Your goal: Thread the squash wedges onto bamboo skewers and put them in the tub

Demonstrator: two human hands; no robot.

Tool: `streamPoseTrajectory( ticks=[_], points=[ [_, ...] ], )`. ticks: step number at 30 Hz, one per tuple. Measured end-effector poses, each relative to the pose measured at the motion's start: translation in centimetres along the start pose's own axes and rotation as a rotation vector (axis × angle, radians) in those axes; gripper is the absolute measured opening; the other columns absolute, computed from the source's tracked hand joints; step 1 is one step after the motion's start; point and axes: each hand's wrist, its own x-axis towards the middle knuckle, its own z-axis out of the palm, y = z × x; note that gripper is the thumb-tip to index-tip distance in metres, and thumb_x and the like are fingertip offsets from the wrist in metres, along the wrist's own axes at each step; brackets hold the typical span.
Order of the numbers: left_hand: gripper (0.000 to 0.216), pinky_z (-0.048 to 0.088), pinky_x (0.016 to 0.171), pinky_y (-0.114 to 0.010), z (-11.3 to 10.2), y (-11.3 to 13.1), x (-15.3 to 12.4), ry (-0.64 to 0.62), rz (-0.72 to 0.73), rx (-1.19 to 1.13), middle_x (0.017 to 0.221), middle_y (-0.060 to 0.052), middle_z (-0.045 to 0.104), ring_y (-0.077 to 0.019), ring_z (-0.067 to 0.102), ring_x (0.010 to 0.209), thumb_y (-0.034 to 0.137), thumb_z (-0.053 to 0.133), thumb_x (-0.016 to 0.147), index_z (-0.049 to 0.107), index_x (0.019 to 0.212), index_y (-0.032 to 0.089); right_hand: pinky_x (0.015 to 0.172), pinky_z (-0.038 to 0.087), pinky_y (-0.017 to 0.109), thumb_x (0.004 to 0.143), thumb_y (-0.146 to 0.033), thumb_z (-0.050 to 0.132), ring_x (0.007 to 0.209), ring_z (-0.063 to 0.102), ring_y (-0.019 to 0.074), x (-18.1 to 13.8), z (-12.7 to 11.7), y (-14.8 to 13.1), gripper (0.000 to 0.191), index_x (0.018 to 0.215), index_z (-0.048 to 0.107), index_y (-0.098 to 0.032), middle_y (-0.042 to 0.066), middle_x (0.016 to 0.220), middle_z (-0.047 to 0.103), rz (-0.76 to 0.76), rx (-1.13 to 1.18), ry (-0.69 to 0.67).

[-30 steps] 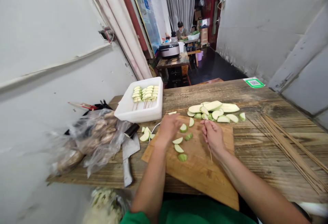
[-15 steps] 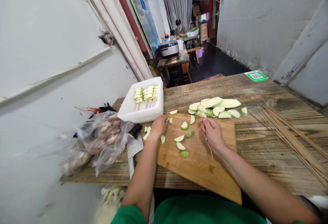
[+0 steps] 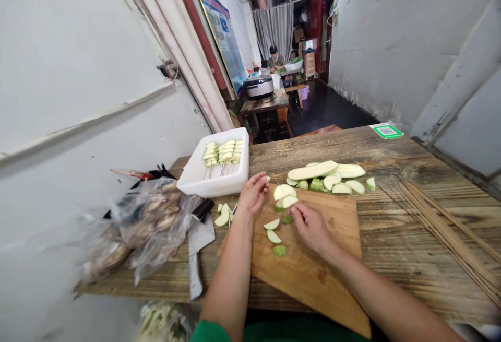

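Note:
My left hand (image 3: 254, 194) is above the upper left part of the wooden cutting board (image 3: 313, 274). Its fingers are bent, with a small pale green zucchini slice (image 3: 268, 179) at the fingertips. The fingertips of my right hand (image 3: 311, 225) are pinched at the edge of two overlapping half-round zucchini slices (image 3: 285, 191). A thin skewer tip pokes out past these slices; the rest of the stick is hidden. Below them several loose zucchini pieces (image 3: 273, 236) lie on the board.
At the back left, a white tub (image 3: 213, 189) holds skewered slices. A cleaver (image 3: 200, 237) and bagged mushrooms (image 3: 152, 216) lie on the left. Behind the board sits a zucchini pile (image 3: 313, 171); bamboo skewers (image 3: 442, 227) lie at right. A person (image 3: 276, 60) sits far back.
My left hand has lifted from the board's left edge and turned upward. My right hand has moved left and nearer to me, and zucchini slices are now at its fingertips.

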Motion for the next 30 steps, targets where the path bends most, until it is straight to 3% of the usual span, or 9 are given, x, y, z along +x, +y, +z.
streamPoseTrajectory(
  ticks=[4, 7, 10, 12, 15, 18, 21, 27, 30],
  points=[
    [0.028, 0.034, 0.046, -0.014, -0.9, 0.2, -0.4, 0.032, 0.047, 0.159, 0.067, 0.001, 0.058, -0.0038, 0.049, 0.053, 0.020, 0.065, 0.066, 0.060, 0.092, 0.013, 0.058, 0.038, 0.021, 0.084, -0.025, 0.037, 0.059, 0.055, 0.0139, 0.2, -0.1, 0.1, 0.025, 0.075, 0.059, -0.016, 0.002, 0.066, 0.062, 0.055, -0.051, 0.053],
    [0.028, 0.036, 0.050, -0.018, -2.0, 1.4, -1.9, -0.110, 0.108, 0.648, 0.065, 0.000, 0.061, -0.0073, 0.050, 0.054, 0.030, 0.060, 0.070, 0.064, 0.093, 0.015, 0.053, 0.037, 0.021, 0.083, -0.027, 0.037, 0.055, 0.053, 0.0138, 0.4, -0.3, 0.0, 0.027, 0.075, 0.060, -0.015, 0.002, 0.062, 0.061, 0.091, -0.068, 0.123],
    [0.022, 0.041, 0.063, -0.023, -2.4, 2.7, -2.8, -0.296, 0.148, 1.162, 0.072, -0.002, 0.066, -0.0131, 0.056, 0.065, 0.033, 0.057, 0.071, 0.069, 0.082, 0.017, 0.051, 0.036, 0.021, 0.083, -0.029, 0.036, 0.051, 0.051, 0.0133, 0.5, -0.4, 0.0, 0.029, 0.075, 0.060, -0.015, 0.002, 0.059, 0.060, 0.111, -0.066, 0.142],
    [0.022, 0.042, 0.070, -0.026, -2.3, 2.9, -2.5, -0.281, 0.206, 1.427, 0.077, -0.005, 0.068, -0.0176, 0.059, 0.072, 0.031, 0.054, 0.073, 0.070, 0.078, 0.017, 0.050, 0.035, 0.021, 0.083, -0.029, 0.036, 0.050, 0.050, 0.0128, 0.5, -0.4, 0.1, 0.029, 0.075, 0.060, -0.015, 0.001, 0.058, 0.059, 0.117, -0.063, 0.153],
    [0.029, 0.040, 0.082, -0.029, -2.0, 2.4, -0.6, -0.163, 0.390, 1.642, 0.098, -0.010, 0.066, -0.0217, 0.058, 0.091, 0.021, 0.049, 0.074, 0.066, 0.096, 0.015, 0.049, 0.034, 0.021, 0.083, -0.029, 0.037, 0.049, 0.049, 0.0124, 0.6, -0.4, 0.2, 0.028, 0.074, 0.060, -0.015, 0.001, 0.057, 0.058, 0.124, -0.072, 0.178],
    [0.043, 0.035, 0.091, -0.028, -1.8, 1.4, 1.8, -0.258, 0.395, 1.736, 0.117, -0.012, 0.057, -0.0214, 0.051, 0.107, 0.016, 0.050, 0.073, 0.055, 0.116, 0.014, 0.048, 0.034, 0.020, 0.083, -0.029, 0.037, 0.048, 0.048, 0.0121, 0.6, -0.5, 0.3, 0.029, 0.075, 0.061, -0.015, 0.001, 0.058, 0.059, 0.131, -0.069, 0.177],
    [0.043, 0.036, 0.091, -0.029, -2.0, 0.6, 3.7, -0.270, 0.312, 1.773, 0.117, -0.013, 0.056, -0.0219, 0.051, 0.108, 0.016, 0.051, 0.073, 0.054, 0.116, 0.016, 0.050, 0.035, 0.020, 0.083, -0.028, 0.037, 0.050, 0.049, 0.0124, 0.7, -0.6, 0.4, 0.029, 0.075, 0.061, -0.014, 0.001, 0.060, 0.060, 0.135, -0.065, 0.170],
    [0.029, 0.036, 0.091, -0.031, -2.2, 0.1, 4.7, -0.169, 0.330, 1.735, 0.106, -0.012, 0.062, -0.0210, 0.054, 0.103, 0.017, 0.044, 0.079, 0.063, 0.101, 0.017, 0.053, 0.036, 0.021, 0.082, -0.028, 0.038, 0.054, 0.051, 0.0131, 0.8, -0.6, 0.5, 0.028, 0.076, 0.061, -0.014, 0.002, 0.060, 0.060, 0.149, -0.060, 0.145],
    [0.030, 0.041, 0.085, -0.030, -1.4, 0.1, 4.0, -0.006, 0.380, 1.399, 0.103, -0.010, 0.063, -0.0185, 0.056, 0.098, 0.023, 0.040, 0.083, 0.061, 0.102, 0.015, 0.052, 0.036, 0.021, 0.083, -0.028, 0.038, 0.054, 0.052, 0.0132, 0.7, -0.5, 0.3, 0.028, 0.076, 0.061, -0.014, 0.002, 0.061, 0.060, 0.141, -0.044, 0.135]
  ],
)
